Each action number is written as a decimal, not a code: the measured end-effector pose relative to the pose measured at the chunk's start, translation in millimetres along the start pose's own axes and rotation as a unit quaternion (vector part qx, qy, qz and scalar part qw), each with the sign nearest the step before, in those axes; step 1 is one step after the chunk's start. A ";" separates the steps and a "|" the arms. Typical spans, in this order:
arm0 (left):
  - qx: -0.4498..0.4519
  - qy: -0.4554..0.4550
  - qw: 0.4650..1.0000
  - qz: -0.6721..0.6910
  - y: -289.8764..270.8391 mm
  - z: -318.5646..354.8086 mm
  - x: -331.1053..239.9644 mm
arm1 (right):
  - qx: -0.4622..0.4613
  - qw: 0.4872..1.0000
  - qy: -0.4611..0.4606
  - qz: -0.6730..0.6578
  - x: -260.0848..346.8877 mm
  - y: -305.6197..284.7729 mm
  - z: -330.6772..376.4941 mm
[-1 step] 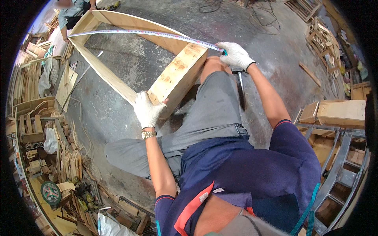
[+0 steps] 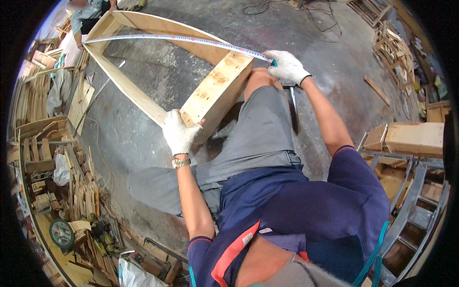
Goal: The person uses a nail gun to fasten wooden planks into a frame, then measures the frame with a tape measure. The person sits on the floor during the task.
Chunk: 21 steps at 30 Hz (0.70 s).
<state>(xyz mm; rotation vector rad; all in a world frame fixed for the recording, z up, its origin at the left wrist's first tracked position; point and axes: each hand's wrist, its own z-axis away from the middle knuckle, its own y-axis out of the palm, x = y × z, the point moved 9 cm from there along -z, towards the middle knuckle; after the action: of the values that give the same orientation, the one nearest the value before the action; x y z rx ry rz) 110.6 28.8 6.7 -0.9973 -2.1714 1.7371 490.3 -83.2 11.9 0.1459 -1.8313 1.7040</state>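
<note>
A large open rectangular frame of pale wooden boards point(image 2: 217, 79) takes up the upper left, its near board marked with brown stains. My left hand point(image 2: 180, 134), in a white work glove, grips the frame's near corner, thumb toward the near board. In my white-gloved right hand point(image 2: 287, 67) is a tape measure point(image 2: 273, 62); a bit of its teal case shows and the glove hides the rest. Its white blade point(image 2: 179, 38) runs diagonally over the frame to the far left corner. There a co-worker's hand point(image 2: 80, 46) is at the blade's end.
My knee point(image 2: 262, 79) is against the near board's right end. Beside it stands a dark, metal-topped tool point(image 2: 293, 107), probably a hammer. Scrap wood point(image 2: 81, 191) lies heaped along the left, more wooden pieces point(image 2: 392, 57) at the far right. A metal rack point(image 2: 406, 210) stands right of me.
</note>
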 end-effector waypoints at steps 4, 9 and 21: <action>0.011 -0.017 0.997 0.068 -14.9 -6.2 2.3 | 0.020 0.993 -0.061 -0.098 11.8 -3.9 -6.3; -0.142 0.002 0.985 0.099 -34.1 -13.8 -11.1 | 0.214 0.817 0.048 -0.533 99.7 37.6 43.9; -0.087 -0.352 0.619 0.697 8.6 -22.8 93.6 | 0.297 0.678 0.100 -0.664 286.4 200.1 72.2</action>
<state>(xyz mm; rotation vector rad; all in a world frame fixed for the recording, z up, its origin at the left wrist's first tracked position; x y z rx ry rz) 55.2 103.9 -18.5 -3.0504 -1.7773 2.8257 139.2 -24.8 -13.8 1.1762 -0.4705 0.9876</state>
